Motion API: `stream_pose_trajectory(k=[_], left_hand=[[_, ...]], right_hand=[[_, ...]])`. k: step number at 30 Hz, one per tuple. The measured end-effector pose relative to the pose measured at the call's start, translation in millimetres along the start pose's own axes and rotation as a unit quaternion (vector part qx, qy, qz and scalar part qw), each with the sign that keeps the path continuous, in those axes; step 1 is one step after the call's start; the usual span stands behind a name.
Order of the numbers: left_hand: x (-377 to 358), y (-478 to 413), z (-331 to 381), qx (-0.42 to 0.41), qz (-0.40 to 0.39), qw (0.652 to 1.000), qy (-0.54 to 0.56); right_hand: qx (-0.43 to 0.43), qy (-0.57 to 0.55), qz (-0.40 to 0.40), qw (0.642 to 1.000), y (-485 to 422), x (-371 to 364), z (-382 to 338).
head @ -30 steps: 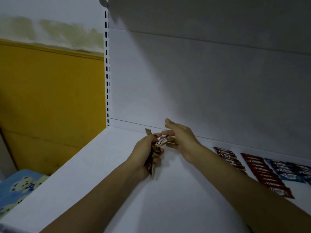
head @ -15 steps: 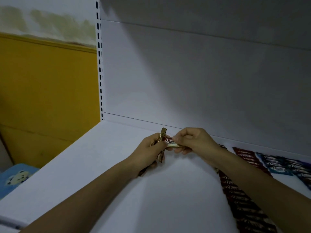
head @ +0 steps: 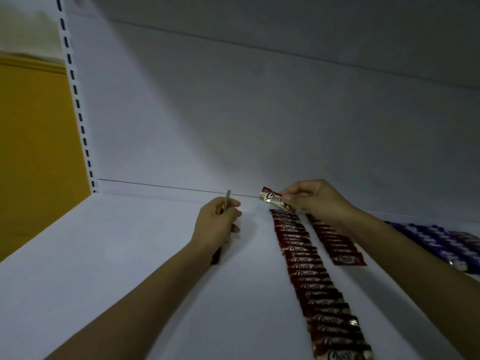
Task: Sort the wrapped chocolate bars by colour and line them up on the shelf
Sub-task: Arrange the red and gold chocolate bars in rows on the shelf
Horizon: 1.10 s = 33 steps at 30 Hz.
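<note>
Right hand (head: 311,201) pinches one brown-and-gold foil-wrapped chocolate bar (head: 272,199) just above the far end of the long brown row (head: 311,276) on the white shelf (head: 130,255), seemingly to extend that colour line, while left hand (head: 217,226) clutches a spare bundle of bars (head: 228,200) edge-up, handy for feeding across.

Arms outstretched; left hand (head: 217,224) fisted, right hand (head: 314,201) seemingly pinched.

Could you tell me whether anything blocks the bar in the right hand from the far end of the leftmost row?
Nothing visible does. The bar in the right hand hangs just above the far end of the row; the left hand holds its bars aside.
</note>
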State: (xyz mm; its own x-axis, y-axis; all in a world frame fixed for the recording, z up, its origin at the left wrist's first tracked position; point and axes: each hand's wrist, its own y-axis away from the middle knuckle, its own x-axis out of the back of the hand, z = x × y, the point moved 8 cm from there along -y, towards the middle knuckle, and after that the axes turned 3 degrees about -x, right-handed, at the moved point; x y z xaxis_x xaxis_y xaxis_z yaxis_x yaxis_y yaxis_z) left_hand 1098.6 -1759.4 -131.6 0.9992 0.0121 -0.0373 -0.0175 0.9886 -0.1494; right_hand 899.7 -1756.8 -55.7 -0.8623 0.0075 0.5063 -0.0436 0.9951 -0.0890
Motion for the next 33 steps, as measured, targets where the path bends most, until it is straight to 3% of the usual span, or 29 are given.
stream_pose_trajectory(k=[2, 5, 11, 20, 33], left_hand=[[-6, 1, 3, -0.073, -0.049, 0.991, -0.098], [-21, 12, 10, -0.160, -0.115, 0.944, -0.265], [-47, 42, 23, -0.267, -0.166, 0.844, -0.435], [-55, 54, 22, -0.295, -0.171, 0.817, -0.465], [-56, 55, 21, -0.307, -0.165, 0.806, -0.479]], right_hand=[[-0.015, 0.021, -0.025, 0.999, 15, 3, 6], [0.001, 0.043, -0.035, 0.998, 35, 2, 8], [0.029, 0.074, -0.049, 0.996, 93, 5, 4], [0.038, 0.107, -0.142, 0.983, 193, 4, 38], [0.068, 0.181, -0.076, 0.978, 187, 0, 44]])
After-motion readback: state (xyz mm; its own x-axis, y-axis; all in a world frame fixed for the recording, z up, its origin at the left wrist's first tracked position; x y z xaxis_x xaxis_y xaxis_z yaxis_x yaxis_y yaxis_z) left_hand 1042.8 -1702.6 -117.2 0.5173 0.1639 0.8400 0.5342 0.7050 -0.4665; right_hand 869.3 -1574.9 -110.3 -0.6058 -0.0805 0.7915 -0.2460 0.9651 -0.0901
